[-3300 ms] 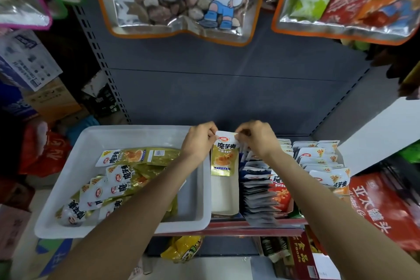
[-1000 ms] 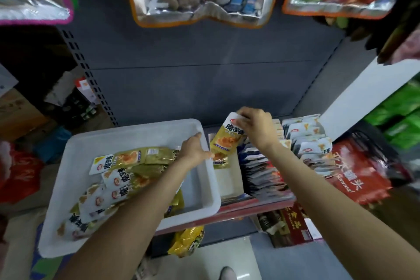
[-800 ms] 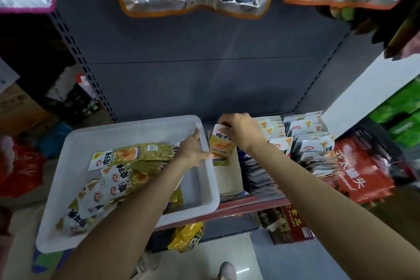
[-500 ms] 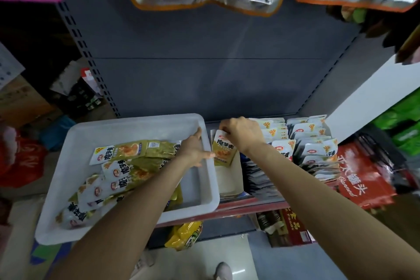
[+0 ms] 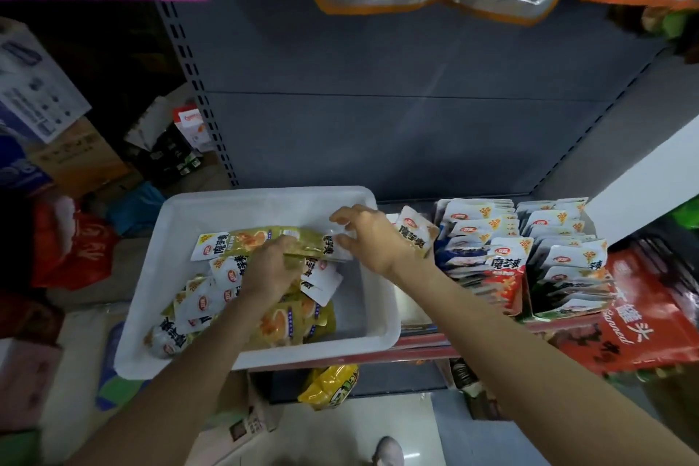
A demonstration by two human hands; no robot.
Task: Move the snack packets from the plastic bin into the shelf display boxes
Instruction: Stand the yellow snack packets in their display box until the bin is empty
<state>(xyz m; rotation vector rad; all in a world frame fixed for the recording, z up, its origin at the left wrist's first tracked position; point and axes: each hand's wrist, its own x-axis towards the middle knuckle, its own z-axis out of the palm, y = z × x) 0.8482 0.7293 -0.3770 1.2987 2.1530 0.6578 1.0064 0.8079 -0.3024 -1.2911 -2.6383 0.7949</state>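
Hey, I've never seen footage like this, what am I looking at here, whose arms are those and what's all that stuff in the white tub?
There is no machine here. A person wears a wide-angle camera on the head, so the single picture looks forward and down along their own two bare arms.

The white plastic bin sits on a shop shelf and holds a loose pile of yellow-green snack packets. To its right stand the display boxes, packed with upright packets, and one packet leans in the near-empty slot beside the bin.

The left hand is down in the pile, fingers curled around packets. The right hand reaches over the bin's right side with fingers spread, at the white end of a packet; a firm grip is not visible.
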